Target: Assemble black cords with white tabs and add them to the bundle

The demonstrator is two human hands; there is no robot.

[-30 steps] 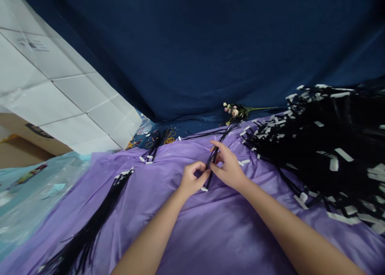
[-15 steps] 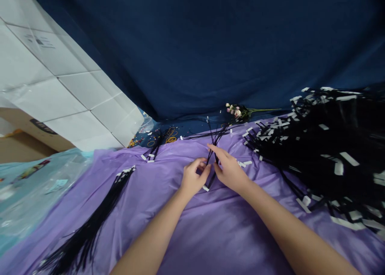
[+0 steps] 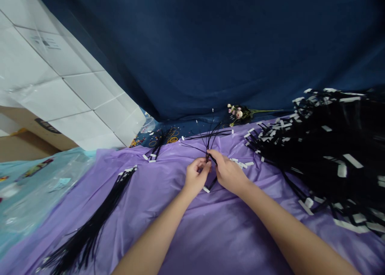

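My left hand pinches a few thin black strands between thumb and fingers. Their free ends fan out upward past my fingertips. Close against it on the right, my right hand has its fingers closed around the black strands too, index finger at their crossing. A white tab ends a strand lying below the hands. At left lies a neat black bundle with white tabs at its upper end. A large heap of black strands with many white tabs spreads at the right.
Purple cloth covers the work surface. Beyond my hands lie more strands, yellow rubber bands and a flower stem. A dark blue curtain hangs behind. White tiles and a cardboard box stand at left.
The strands have come together at my fingertips, their ends now fanning wider. My right hand's index finger has lowered onto them, close to my left fingers. The view has shifted slightly.
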